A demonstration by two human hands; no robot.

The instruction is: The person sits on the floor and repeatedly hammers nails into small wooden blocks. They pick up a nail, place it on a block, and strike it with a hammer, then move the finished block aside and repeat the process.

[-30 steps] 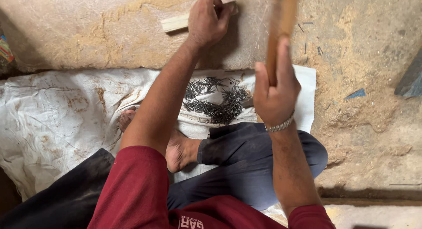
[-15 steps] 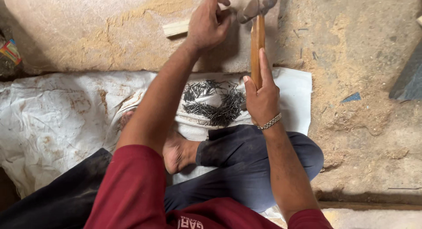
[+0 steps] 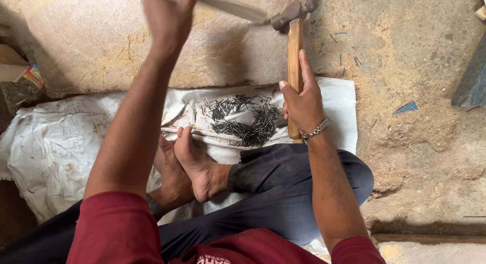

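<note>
My right hand point(image 3: 302, 103) grips the wooden handle of a hammer point(image 3: 293, 41), whose metal head lies near the top middle over a large stone slab point(image 3: 101, 46). My left hand point(image 3: 168, 11) is raised at the top edge and holds a pale wooden stick point(image 3: 233, 7), blurred, which reaches towards the hammer head. A heap of small dark nails point(image 3: 243, 119) lies on the white sack point(image 3: 50, 142) just left of my right hand and in front of my bare feet point(image 3: 190, 165).
I sit cross-legged in dark trousers on the white sack. Sawdust covers the ground point(image 3: 420, 117) to the right, with a blue scrap point(image 3: 406, 108) and a dark board edge point(image 3: 471, 82). A small colourful packet point(image 3: 33, 74) lies at the far left.
The view has tilted down and my feet and the nails now show. My left hand has lifted off the slab with the stick. The hammer has come down from its raised position.
</note>
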